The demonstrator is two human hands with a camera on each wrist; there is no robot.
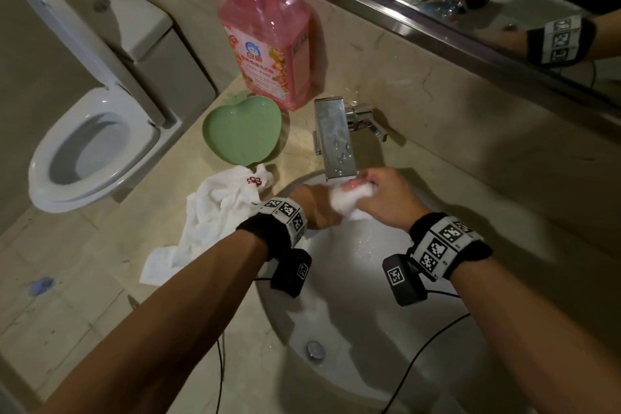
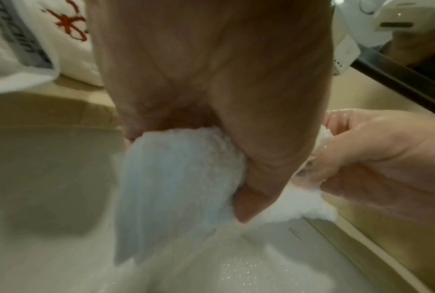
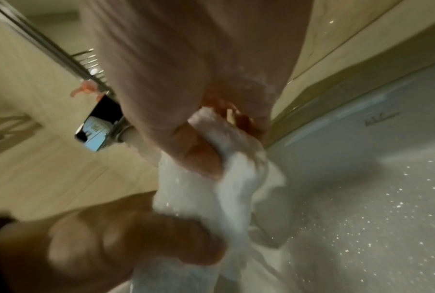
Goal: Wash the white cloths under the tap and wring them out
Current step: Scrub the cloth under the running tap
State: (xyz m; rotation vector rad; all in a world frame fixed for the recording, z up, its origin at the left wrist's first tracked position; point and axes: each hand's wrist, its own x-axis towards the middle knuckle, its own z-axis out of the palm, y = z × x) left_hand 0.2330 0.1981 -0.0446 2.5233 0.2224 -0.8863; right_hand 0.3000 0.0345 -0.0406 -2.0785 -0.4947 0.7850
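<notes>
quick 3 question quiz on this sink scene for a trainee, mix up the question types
1. True or false: both hands grip the wet white cloth under the tap.
2. The second white cloth lies: A) in the basin B) on the counter left of the basin C) on the green dish.
3. Fill in: the pink bottle stands behind the green ____.

Key: 1 true; 2 B; 3 dish.

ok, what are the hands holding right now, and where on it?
Both grip one wet white cloth under the tap: left hand one bunched end, right hand the other.
</notes>
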